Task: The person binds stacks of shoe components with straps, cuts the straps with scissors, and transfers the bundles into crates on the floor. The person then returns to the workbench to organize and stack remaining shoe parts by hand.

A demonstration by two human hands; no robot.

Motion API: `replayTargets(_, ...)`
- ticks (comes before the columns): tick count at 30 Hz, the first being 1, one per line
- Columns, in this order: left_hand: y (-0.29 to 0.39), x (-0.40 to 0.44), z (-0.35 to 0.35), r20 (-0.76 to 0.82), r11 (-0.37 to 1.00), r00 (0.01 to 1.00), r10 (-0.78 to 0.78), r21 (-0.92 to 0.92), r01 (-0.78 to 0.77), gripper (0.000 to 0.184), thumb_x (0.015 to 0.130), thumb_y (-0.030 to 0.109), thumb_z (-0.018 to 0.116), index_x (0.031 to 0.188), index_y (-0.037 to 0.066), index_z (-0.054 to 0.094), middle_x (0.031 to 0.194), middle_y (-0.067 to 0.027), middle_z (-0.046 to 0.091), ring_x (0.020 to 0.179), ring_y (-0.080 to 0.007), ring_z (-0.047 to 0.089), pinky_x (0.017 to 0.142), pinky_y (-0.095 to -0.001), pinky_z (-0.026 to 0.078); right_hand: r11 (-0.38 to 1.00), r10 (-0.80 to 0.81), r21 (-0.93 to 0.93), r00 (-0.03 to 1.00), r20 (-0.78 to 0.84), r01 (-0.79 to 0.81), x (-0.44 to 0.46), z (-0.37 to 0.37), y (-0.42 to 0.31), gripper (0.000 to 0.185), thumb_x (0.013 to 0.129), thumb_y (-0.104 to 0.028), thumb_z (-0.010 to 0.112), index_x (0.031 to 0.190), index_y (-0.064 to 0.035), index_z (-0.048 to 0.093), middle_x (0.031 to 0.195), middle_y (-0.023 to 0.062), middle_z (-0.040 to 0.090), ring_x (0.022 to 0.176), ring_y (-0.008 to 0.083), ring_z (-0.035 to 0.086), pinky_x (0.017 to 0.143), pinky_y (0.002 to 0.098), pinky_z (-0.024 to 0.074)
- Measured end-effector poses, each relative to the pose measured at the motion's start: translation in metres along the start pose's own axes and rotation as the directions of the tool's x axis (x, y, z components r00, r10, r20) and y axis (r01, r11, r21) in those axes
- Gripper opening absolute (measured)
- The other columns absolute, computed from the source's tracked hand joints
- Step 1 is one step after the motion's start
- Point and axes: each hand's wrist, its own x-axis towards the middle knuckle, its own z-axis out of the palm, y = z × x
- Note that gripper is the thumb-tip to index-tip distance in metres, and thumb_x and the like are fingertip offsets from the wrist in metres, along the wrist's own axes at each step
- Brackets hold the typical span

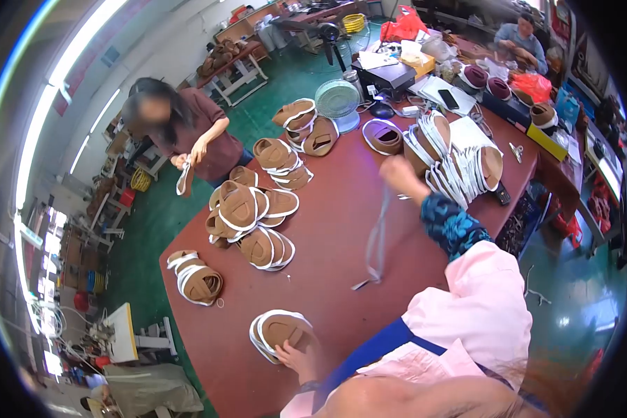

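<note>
My left hand (301, 361) grips the near edge of a brown shoe upper with a white rim (279, 329), part of a small stack at the front of the table. My right hand (403, 175) is closed in a fist over the table, beside the large pile of brown uppers (460, 164). From it hangs a long pale strip (377, 240), blurred by motion, its lower end near the table. A single dark-mouthed upper (382, 136) lies just beyond that hand.
The red-brown table (334, 279) carries more stacks of uppers (240, 205) on its left side and a green fan (338, 101) at the back. A co-worker (195, 132) stands across, handling an upper. Scissors (516, 152) and a phone (448, 99) lie right.
</note>
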Motion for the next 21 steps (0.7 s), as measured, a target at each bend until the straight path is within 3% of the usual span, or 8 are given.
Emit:
replayTargets(2, -0.005, -0.016, -0.006, -0.002, 0.996, 0.997, -0.080, -0.035, 0.080, 0.080, 0.074, 0.022, 0.080, 0.140, 0.003, 0.039, 0.153, -0.0319, 0.022, 0.144, -0.0489, 0.017, 0.116, -0.0621, 0.021, 0.910, 0.409, 0.159, 0.893, -0.189, -0.383, 0.065, -0.061, 0.006, 0.023, 0.090, -0.023, 0.067, 0.105, -0.0056, 0.067, 0.106, 0.0222, 0.064, 0.105, 0.0417, 0.059, 0.092, 0.0499, 0.0456)
replayTargets(6, -0.026, -0.031, 0.011, -0.156, 0.997, 0.986, -0.064, -0.046, 0.058, 0.086, 0.072, 0.027, 0.083, 0.139, -0.001, 0.038, 0.146, -0.0338, 0.032, 0.137, -0.0494, 0.029, 0.112, -0.0608, 0.027, 0.853, 0.363, -0.160, 0.785, -0.502, -0.497, 0.045, -0.094, -0.005, 0.041, 0.086, -0.025, 0.072, 0.121, -0.0059, 0.063, 0.134, 0.0257, 0.049, 0.127, 0.0442, 0.044, 0.108, 0.0515, 0.0352)
replayTargets(9, -0.034, -0.039, 0.017, -0.306, 0.997, 0.951, -0.032, -0.083, 0.006, 0.093, 0.069, 0.037, 0.085, 0.139, -0.002, 0.038, 0.135, -0.0321, 0.046, 0.127, -0.0493, 0.042, 0.107, -0.0577, 0.033, 0.848, 0.513, 0.155, 0.858, -0.002, -0.507, -0.075, -0.041, -0.021, 0.029, 0.089, -0.021, 0.068, 0.112, -0.0043, 0.065, 0.118, 0.0207, 0.060, 0.121, 0.0378, 0.051, 0.102, 0.0460, 0.0414)
replayTargets(11, -0.031, -0.038, 0.010, -0.237, 0.983, 0.962, -0.139, -0.147, 0.106, 0.098, 0.070, 0.037, 0.087, 0.142, -0.003, 0.033, 0.140, -0.0310, 0.042, 0.131, -0.0489, 0.039, 0.108, -0.0597, 0.032, 0.781, 0.499, 0.207, 0.789, 0.359, -0.589, -0.181, -0.011, -0.077, 0.021, 0.091, -0.019, 0.065, 0.100, -0.0015, 0.071, 0.099, 0.0150, 0.069, 0.095, 0.0290, 0.066, 0.086, 0.0391, 0.0519)
replayTargets(13, -0.036, -0.031, 0.002, -0.164, 0.949, 0.955, -0.246, -0.240, 0.204, 0.100, 0.070, 0.038, 0.087, 0.142, -0.006, 0.034, 0.137, -0.0298, 0.045, 0.128, -0.0471, 0.042, 0.109, -0.0537, 0.034, 0.724, 0.286, 0.268, 0.631, 0.721, -0.636, -0.259, -0.011, -0.159, 0.022, 0.090, -0.019, 0.067, 0.101, -0.0008, 0.072, 0.096, 0.0121, 0.071, 0.088, 0.0204, 0.068, 0.077, 0.0342, 0.0533)
replayTargets(15, -0.052, -0.026, 0.004, -0.116, 0.907, 0.939, -0.324, -0.321, 0.273, 0.103, 0.069, 0.034, 0.089, 0.144, -0.006, 0.030, 0.138, -0.0309, 0.041, 0.131, -0.0461, 0.039, 0.110, -0.0522, 0.035, 0.533, 0.074, 0.140, 0.211, 0.975, -0.835, -0.304, -0.015, -0.238, 0.020, 0.094, -0.017, 0.067, 0.107, -0.0028, 0.071, 0.096, 0.0087, 0.072, 0.090, 0.0145, 0.067, 0.073, 0.0300, 0.0544)
replayTargets(18, -0.064, -0.015, 0.004, 0.047, 0.827, 0.946, -0.320, -0.473, 0.303, 0.106, 0.071, 0.024, 0.089, 0.147, -0.005, 0.022, 0.144, -0.0316, 0.030, 0.134, -0.0430, 0.036, 0.111, -0.0506, 0.037, 0.670, -0.282, 0.435, 0.336, 0.899, -0.602, -0.348, -0.010, -0.313, 0.026, 0.095, -0.020, 0.069, 0.113, -0.0016, 0.067, 0.100, 0.0110, 0.071, 0.090, 0.0178, 0.068, 0.081, 0.0329, 0.0551)
replayTargets(21, -0.064, -0.009, -0.006, 0.156, 0.749, 0.947, -0.280, -0.582, 0.317, 0.106, 0.074, 0.020, 0.088, 0.148, -0.003, 0.016, 0.145, -0.0303, 0.021, 0.133, -0.0400, 0.037, 0.111, -0.0468, 0.042, 0.667, -0.302, 0.457, 0.346, 0.888, -0.589, -0.297, -0.024, -0.389, 0.036, 0.094, -0.026, 0.070, 0.118, 0.0000, 0.062, 0.098, 0.0116, 0.071, 0.087, 0.0184, 0.068, 0.079, 0.0333, 0.0554)
